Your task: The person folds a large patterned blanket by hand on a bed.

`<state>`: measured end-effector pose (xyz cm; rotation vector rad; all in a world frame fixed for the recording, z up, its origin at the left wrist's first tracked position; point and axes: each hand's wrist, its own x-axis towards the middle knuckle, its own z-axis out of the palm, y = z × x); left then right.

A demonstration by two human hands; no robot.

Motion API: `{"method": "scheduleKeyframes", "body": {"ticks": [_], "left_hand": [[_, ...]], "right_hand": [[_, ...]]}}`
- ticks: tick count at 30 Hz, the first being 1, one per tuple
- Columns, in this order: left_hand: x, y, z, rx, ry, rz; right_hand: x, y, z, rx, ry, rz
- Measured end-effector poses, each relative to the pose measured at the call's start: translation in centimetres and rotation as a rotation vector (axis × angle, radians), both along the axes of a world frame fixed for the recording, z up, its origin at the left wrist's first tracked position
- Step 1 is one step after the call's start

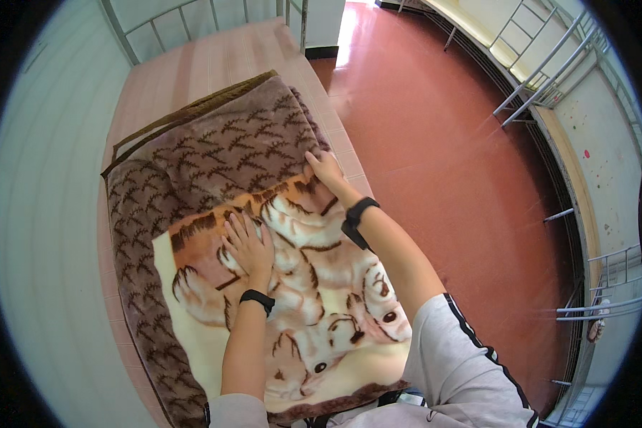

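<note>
A folded plush blanket (207, 143) lies in front of me, brown with dark sprig markings. Its near part shows a cream panel with a picture of white and tan animals. My left hand (250, 250) rests palm down on this panel, fingers spread. At the blanket's right edge is my right hand (324, 170), its thumb on top and its other fingers partly hidden at the edge, closed on the fabric. Darker brown layers (200, 107) of the fold show along the far side. Black bands circle both wrists.
Under the blanket is a bed with a pink mat (214, 53) and a grey metal headboard (182, 21). A pale wall (50, 214) runs along the left. Reddish floor (421, 157) lies to the right, with metal bunk frames (542, 71) beyond it.
</note>
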<state>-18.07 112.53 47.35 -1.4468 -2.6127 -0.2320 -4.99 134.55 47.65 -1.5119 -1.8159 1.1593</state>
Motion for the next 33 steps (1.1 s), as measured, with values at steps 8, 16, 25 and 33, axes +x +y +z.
{"method": "scheduleKeyframes", "body": {"ticks": [8, 16, 25, 33], "left_hand": [[-2.0, 0.2, -0.2, -0.053, 0.005, -0.098], [-9.4, 8.0, 1.3, -0.197, -0.209, -0.108], [-14.3, 12.4, 1.0, -0.304, -0.271, -0.111], [-15.4, 13.3, -0.6, -0.293, -0.451, -0.22]], "right_hand": [[1.7, 2.0, -2.8, 0.28, -0.231, -0.081], [1.8, 3.3, -1.9, 0.079, -0.355, 0.095], [0.6, 4.5, -0.5, -0.015, -0.252, 0.236], [-8.3, 14.8, -0.4, 0.349, -0.004, 0.06]]}}
